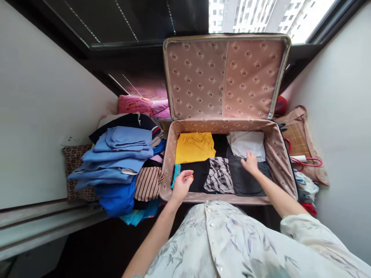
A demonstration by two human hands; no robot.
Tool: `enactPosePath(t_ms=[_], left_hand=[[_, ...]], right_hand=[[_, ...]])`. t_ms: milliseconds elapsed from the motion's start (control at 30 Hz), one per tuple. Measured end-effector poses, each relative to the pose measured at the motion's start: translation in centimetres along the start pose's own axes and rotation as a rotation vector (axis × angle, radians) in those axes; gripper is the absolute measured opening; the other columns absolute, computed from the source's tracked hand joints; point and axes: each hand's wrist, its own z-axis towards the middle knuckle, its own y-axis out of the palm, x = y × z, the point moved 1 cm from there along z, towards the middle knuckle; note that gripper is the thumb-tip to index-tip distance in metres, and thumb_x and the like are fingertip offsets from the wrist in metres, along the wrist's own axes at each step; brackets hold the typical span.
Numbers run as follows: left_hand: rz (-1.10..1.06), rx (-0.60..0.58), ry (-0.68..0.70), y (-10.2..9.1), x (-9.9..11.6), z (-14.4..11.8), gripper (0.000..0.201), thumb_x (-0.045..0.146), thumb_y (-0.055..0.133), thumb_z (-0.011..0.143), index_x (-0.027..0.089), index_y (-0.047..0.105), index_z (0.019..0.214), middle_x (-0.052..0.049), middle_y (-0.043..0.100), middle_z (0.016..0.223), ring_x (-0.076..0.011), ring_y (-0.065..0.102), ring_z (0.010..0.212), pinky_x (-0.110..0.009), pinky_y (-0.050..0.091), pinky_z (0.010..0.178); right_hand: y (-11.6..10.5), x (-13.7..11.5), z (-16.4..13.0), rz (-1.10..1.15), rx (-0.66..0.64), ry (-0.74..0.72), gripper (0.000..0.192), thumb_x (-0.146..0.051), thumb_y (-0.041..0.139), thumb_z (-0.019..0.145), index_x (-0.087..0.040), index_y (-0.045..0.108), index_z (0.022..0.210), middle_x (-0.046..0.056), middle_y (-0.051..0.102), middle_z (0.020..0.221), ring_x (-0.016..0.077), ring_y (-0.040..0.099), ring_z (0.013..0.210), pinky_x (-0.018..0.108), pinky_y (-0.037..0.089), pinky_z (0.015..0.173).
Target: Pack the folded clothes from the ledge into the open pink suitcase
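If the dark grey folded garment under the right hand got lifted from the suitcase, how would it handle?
The dark grey garment looks like soft folded cloth, so it would probably droop and unfold. It seems light. Under the right hand it lies flat and is unlikely to slide in the suitcase.

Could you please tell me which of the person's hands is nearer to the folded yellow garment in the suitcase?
Left. The left hand lies just below the yellow garment, on the black clothing; the right hand rests farther right.
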Motion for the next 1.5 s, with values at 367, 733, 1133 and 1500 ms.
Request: enactPosePath(t_ms=[367, 733, 1133, 1500], left_hand=[[0.384, -0.402, -0.122, 9.3, -5.4, 0.2, 0.024, 0.02, 0.071, 0.073, 0.019, 0.076, 0.096, -0.008, 0.077, 0.094, -0.0242, 0.073, 0.087, -0.035, 0.056, 0.085], [0.437, -0.423, -0.174, 11.7, -8.4, 0.8, 0.02, 0.023, 0.068, 0.076, 0.018, 0.073, 0.095, -0.006, 0.076, 0.087, -0.0219, 0.07, 0.081, -0.031, 0.051, 0.078], [0.493, -0.403, -0.183, 11.5, -10.6, 1.9, 0.029, 0.02, 0.061, 0.08, 0.011, 0.073, 0.105, -0.006, 0.073, 0.086, -0.0181, 0.066, 0.079, -0.028, 0.049, 0.078], [0.489, -0.388, -0.179, 11.3, -10.8, 1.8, 0.028, 0.02, 0.062, 0.081, 0.011, 0.073, 0.105, -0.005, 0.071, 0.083, -0.0171, 0.064, 0.077, -0.025, 0.047, 0.072]], right_hand=[[0.4, 4.6, -0.5, -0.232, -0.15, -0.478, 0.082, -0.023, 0.08, 0.074, -0.015, 0.045, 0.147, 0.026, 0.044, 0.155, 0.0411, 0.037, 0.142, 0.054, 0.032, 0.109], [2.0, 3.8, 1.6, -0.097, -0.372, -0.515, 0.075, -0.021, 0.074, 0.075, -0.014, 0.047, 0.145, 0.022, 0.057, 0.138, 0.0354, 0.05, 0.124, 0.044, 0.041, 0.098], [2.3, 1.8, 2.1, -0.08, -0.434, -0.627, 0.087, -0.014, 0.071, 0.072, -0.016, 0.04, 0.153, 0.021, 0.055, 0.142, 0.0385, 0.05, 0.13, 0.048, 0.042, 0.104], [1.4, 1.9, 0.4, -0.15, -0.415, -0.655, 0.073, -0.008, 0.067, 0.066, -0.015, 0.05, 0.136, 0.018, 0.066, 0.119, 0.037, 0.053, 0.122, 0.045, 0.04, 0.1]])
